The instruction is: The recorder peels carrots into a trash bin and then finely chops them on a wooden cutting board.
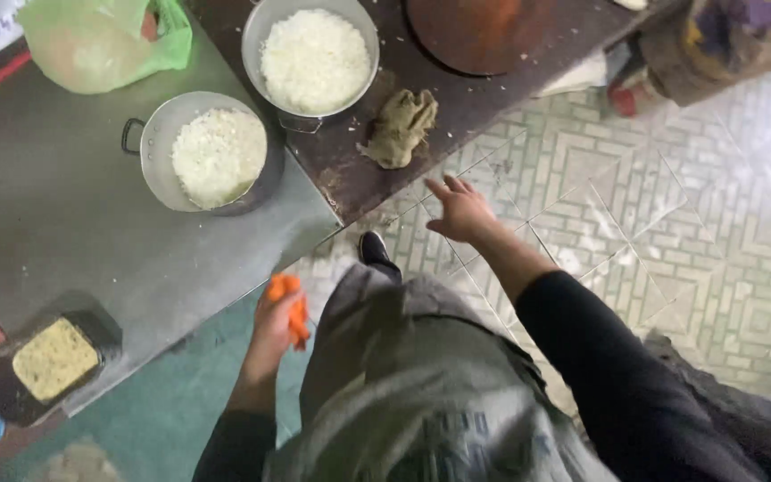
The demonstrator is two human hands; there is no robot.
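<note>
My left hand (275, 323) hangs low beside my leg, just off the edge of the grey metal table (64, 223), closed around orange carrot pieces (291, 303). My right hand (460, 210) is stretched forward over the tiled floor, fingers apart and holding nothing; it is close to the edge of the dark wooden table (457, 107). A crumpled brownish cloth (401, 127) lies on that table, nearest my right hand.
Two metal pots of chopped white food stand ahead: one (218, 153) on the grey table, one (312, 61) on the dark table. A green plastic bag (104, 40) sits far left, a black tray of yellowish food (46, 361) near left, a round wooden board (479, 31) at top.
</note>
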